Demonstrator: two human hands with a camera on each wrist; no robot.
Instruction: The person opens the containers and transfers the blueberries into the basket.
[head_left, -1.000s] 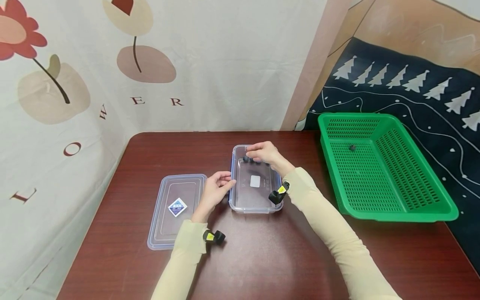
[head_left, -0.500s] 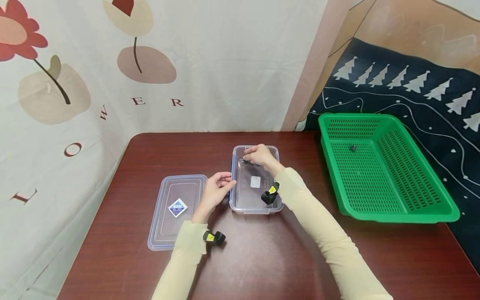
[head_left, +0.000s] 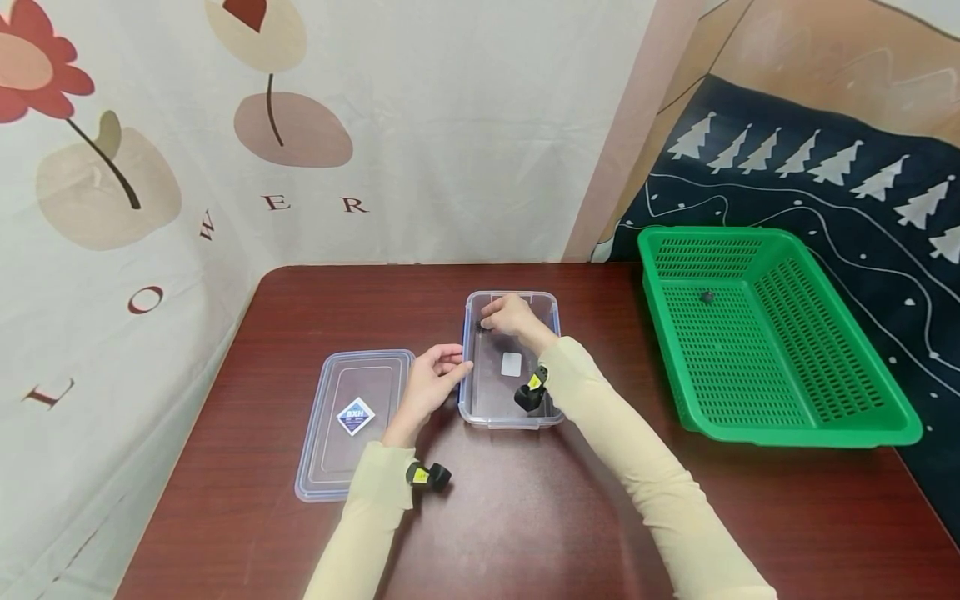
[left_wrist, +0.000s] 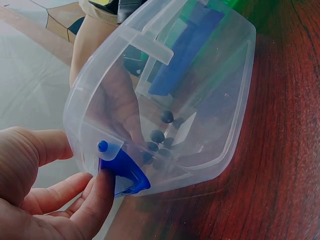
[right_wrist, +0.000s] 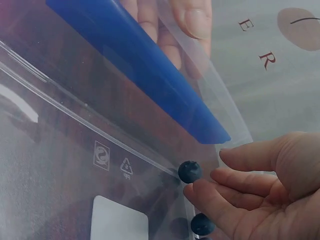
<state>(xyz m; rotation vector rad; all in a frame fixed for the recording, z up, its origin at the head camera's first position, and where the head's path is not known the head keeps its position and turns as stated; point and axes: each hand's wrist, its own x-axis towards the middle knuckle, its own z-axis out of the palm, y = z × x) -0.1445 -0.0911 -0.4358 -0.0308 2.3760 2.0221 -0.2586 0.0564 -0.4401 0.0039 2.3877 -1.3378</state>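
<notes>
Dark red-brown wood grain marks the tabletop (head_left: 487, 525) stretching in front of the clear plastic box (head_left: 487, 420), with a transparent lid (head_left: 337, 462) just left of the box. The left hand (head_left: 431, 375) pinches the box's left edge; inside it, the right hand (head_left: 512, 317), thumb and forefinger parted, touches a blueberry (right_wrist: 189, 172). A strip of wood separates the box from the green basket (head_left: 795, 434) at its right; beyond the box, the table's far edge meets a printed curtain (head_left: 450, 125).

In the head view, the right hand (head_left: 513, 317) hides part of the far end of the clear box (head_left: 512, 423); how many berries (right_wrist: 189, 172) lie beneath cannot be told. At the right wrist, the bottom edge cuts off the lowest berry. The dark speck (head_left: 707, 297) in the green basket (head_left: 757, 358) is too small to identify.
</notes>
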